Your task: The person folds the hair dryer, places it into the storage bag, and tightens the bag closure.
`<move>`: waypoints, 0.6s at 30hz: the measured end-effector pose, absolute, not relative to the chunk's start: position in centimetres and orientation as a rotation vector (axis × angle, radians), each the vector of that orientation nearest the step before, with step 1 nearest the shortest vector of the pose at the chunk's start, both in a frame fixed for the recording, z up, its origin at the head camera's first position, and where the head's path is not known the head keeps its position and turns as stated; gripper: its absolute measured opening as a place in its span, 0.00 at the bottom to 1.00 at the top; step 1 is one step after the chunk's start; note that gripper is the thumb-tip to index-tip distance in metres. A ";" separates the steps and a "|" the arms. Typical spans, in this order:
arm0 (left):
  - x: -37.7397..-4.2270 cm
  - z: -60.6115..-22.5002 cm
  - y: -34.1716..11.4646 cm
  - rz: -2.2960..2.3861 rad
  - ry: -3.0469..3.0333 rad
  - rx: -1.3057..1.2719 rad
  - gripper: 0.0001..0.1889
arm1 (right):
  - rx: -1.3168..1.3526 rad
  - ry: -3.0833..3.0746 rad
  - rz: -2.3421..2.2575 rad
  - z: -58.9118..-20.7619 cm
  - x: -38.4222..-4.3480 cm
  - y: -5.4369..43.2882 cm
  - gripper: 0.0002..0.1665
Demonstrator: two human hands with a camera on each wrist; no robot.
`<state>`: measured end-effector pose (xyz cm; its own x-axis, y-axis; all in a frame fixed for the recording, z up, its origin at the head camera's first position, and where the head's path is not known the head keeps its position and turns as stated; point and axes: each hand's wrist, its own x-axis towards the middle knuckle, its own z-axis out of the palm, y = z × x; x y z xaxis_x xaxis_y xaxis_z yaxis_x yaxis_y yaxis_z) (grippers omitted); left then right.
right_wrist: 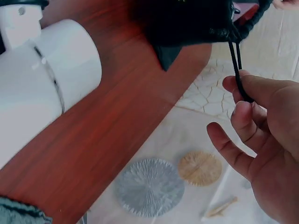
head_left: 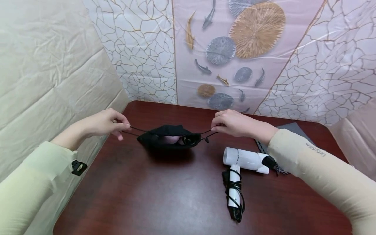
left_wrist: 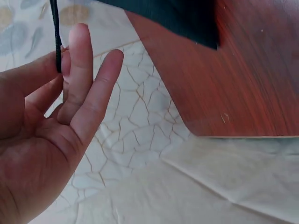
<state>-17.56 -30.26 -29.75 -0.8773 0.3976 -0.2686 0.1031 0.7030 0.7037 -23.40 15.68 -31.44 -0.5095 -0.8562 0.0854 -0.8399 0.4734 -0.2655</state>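
Between my hands hangs a black drawstring bag (head_left: 164,143), its mouth partly open toward me. Something pinkish (head_left: 170,139) and a dark glossy item (head_left: 189,140) show inside the mouth. My left hand (head_left: 108,122) pinches the drawstring loop at the bag's left end, thumb against fingertip; its other fingers (left_wrist: 100,95) are extended. On the opposite side my right hand (head_left: 230,123) pinches the right cord (right_wrist: 237,70), which runs taut to the bag. A small knot (head_left: 207,140) dangles near the right end.
A white hair dryer (head_left: 246,159) lies right of the bag, its black cord (head_left: 235,186) wound round the handle. Behind my right forearm is a grey fringed cloth (head_left: 290,130). The dark red table (head_left: 176,202) meets a patterned wall covering (head_left: 147,49) at its far edge.
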 end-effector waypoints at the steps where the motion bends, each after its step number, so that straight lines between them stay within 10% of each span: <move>1: -17.5 -29.7 -30.4 1.007 2.508 0.386 0.10 | -1.534 2.650 -0.427 -31.2 -23.4 16.0 0.04; 18: -17.4 -26.8 -33.8 1.044 2.599 0.316 0.13 | -1.699 2.891 -0.354 -29.1 -24.5 21.6 0.07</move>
